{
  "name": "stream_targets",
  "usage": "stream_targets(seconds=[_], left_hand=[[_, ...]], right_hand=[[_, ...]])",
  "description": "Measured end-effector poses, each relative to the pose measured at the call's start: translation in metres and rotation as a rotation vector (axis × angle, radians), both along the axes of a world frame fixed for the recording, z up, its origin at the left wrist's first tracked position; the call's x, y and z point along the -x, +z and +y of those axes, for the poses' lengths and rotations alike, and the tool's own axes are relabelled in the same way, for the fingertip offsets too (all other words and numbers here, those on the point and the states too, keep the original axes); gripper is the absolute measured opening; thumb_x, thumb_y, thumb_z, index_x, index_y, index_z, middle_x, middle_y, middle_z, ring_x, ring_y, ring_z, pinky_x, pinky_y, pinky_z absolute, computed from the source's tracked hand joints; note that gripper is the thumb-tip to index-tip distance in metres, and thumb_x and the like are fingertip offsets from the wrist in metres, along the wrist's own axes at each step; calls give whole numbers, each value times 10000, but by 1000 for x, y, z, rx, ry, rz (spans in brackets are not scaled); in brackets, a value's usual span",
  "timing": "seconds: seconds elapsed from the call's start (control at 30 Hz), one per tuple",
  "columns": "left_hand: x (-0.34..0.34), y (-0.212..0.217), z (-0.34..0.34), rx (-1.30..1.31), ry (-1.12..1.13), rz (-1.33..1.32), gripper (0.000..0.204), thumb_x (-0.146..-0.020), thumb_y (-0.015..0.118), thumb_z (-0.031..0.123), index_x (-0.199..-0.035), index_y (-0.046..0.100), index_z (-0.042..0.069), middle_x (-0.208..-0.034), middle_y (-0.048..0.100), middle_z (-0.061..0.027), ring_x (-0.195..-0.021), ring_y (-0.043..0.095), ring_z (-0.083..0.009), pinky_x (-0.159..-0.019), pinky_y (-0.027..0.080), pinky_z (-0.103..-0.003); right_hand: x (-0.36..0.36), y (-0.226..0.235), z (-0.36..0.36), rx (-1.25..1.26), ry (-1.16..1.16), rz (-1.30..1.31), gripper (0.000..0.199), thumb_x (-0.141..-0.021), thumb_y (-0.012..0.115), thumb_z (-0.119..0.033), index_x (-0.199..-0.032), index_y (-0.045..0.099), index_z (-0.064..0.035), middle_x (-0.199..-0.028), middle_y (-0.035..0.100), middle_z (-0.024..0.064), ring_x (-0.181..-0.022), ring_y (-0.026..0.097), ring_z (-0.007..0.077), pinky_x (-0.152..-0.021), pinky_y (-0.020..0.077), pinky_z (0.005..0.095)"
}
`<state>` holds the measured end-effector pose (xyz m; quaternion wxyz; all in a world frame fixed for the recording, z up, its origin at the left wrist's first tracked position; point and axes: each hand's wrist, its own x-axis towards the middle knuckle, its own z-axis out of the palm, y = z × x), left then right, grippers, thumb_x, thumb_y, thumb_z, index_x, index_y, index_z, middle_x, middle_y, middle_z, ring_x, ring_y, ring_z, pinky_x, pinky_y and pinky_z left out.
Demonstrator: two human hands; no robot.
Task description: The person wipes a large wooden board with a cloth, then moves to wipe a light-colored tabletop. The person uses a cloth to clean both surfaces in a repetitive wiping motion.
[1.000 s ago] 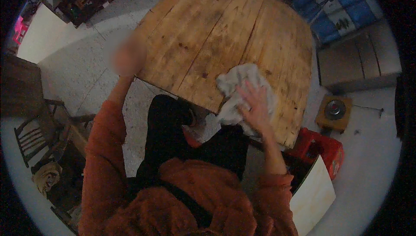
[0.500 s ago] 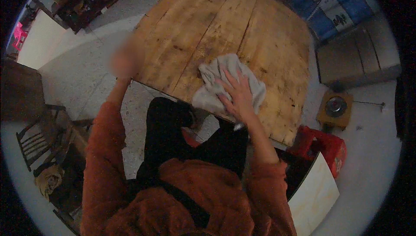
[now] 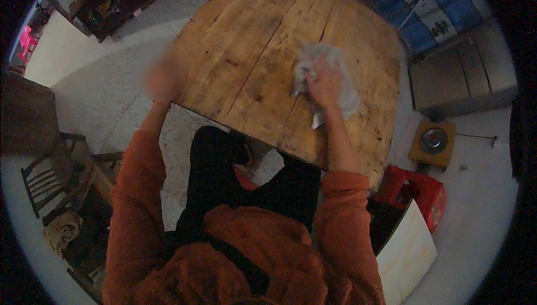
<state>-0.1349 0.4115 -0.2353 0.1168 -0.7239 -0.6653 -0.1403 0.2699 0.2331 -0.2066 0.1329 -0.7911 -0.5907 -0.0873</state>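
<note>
Presses a pale, crumpled cloth [image 3: 348, 88] onto the plank-topped wooden table [image 3: 235, 53] with the right hand [image 3: 325, 81], between one and two o'clock from the middle of the view. Seems to have the fingers there laid slightly spread over the fabric, not pinching it; too blurred at the tips to say more. Shows the left hand [image 3: 165, 75] only as a smudge at ten o'clock, by the table's edge; cannot tell its fingers spread from closed, nor a grip from mere contact.

Could go wrong through bunching under the palm, from uneven pressure on loose folds. Might also snag on the joints between planks, with one leading down to the cloth from twelve o'clock. Could slip out from under the right hand for want of any pinch, or fold over at the loose corner pointing toward six o'clock. Risks, less likely, a knock against the red crate [image 3: 429, 190] at four o'clock, beyond the table's near corner, from swinging the arm low and wide.
</note>
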Motion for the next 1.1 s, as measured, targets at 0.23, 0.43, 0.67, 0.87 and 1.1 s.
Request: stream_targets(seconds=[0.23,0.43,0.67,0.87,1.1], left_hand=[[-12,52,-37,132,-87,-38,508,-919,414,484,-1238,525,104,-1149,572,-123,-1026,537,-298,-873,410,-434],[-2,27,-22,96,8,-80,521,-872,449,547,-1353,405,350,-1255,526,-110,-1072,557,-331,-926,370,-540],[-5,21,-16,102,-47,-136,504,-882,444,537,-1312,437,274,-1240,533,-128,-1081,542,-335,-925,366,-516],[6,15,-19,32,-48,-114,508,-872,442,555,-1313,434,304,-1203,536,-140,-1031,551,-334,-848,414,-499],[-2,23,-39,-199,-134,-23,392,-895,508,412,-1181,574,152,-912,636,-100,-734,601,-258,-629,468,-413]], right_hand=[[81,49,-119,32,308,262,469,-820,628,-231,-1280,539,-200,-1434,381,75,-1341,256,397,-1089,142,569],[-12,24,-203,22,-72,133,514,-848,583,-321,-1340,478,-219,-1472,313,103,-1345,243,394,-1105,135,543],[-88,6,-100,9,-300,47,514,-886,509,-402,-1345,463,-177,-1436,368,108,-1310,293,408,-1082,182,538],[20,27,-106,17,241,74,477,-846,581,-292,-1313,505,-228,-1429,382,83,-1317,291,385,-1087,183,531],[-58,23,-180,-40,5,173,485,-837,605,-308,-1302,518,-203,-1449,354,95,-1336,255,412,-1095,151,559]])
